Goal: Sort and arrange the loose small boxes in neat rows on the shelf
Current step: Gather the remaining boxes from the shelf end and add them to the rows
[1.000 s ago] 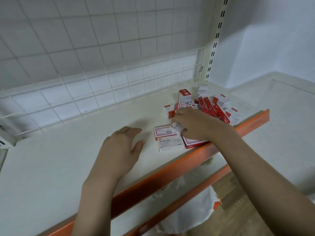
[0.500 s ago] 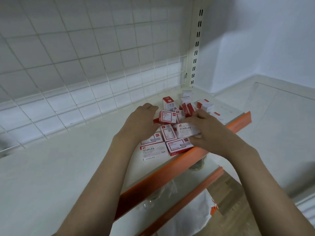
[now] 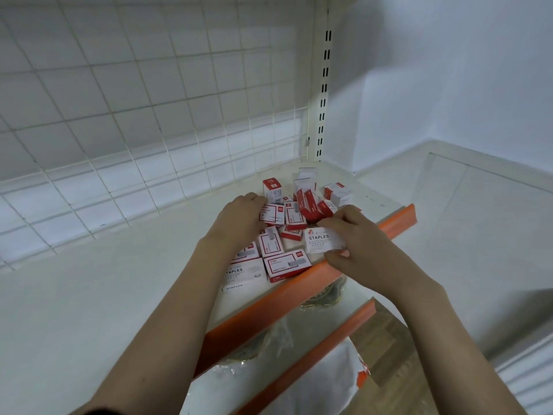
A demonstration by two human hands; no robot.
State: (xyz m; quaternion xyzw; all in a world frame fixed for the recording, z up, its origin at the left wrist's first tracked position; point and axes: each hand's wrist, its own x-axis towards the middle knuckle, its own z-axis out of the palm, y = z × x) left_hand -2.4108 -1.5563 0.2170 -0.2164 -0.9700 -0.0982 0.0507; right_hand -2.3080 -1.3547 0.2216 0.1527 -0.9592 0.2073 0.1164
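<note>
Several small red-and-white boxes lie in a loose pile [image 3: 302, 205] at the right end of a white shelf [image 3: 89, 295]. My right hand [image 3: 356, 241] pinches a white STAPLES box [image 3: 321, 239] between thumb and fingers, just above the shelf's orange front edge [image 3: 299, 283]. My left hand [image 3: 239, 220] rests over the left side of the pile, its fingertips curled round a red-framed box [image 3: 270, 214]. More boxes lie flat below my left wrist, among them a white STAPLES box [image 3: 242, 275] and a red-sided one [image 3: 287, 265].
A white wire grid [image 3: 149, 115] backs the shelf, with a slotted upright post [image 3: 324, 85] at its right end. A lower shelf with an orange edge [image 3: 314, 348] holds clear plastic bags [image 3: 269, 381]. The white wall [image 3: 449, 85] stands to the right.
My left hand has moved from the bare shelf rightward onto the pile. My right hand has lifted the white STAPLES box and drawn it toward the front edge. The camera has shifted right.
</note>
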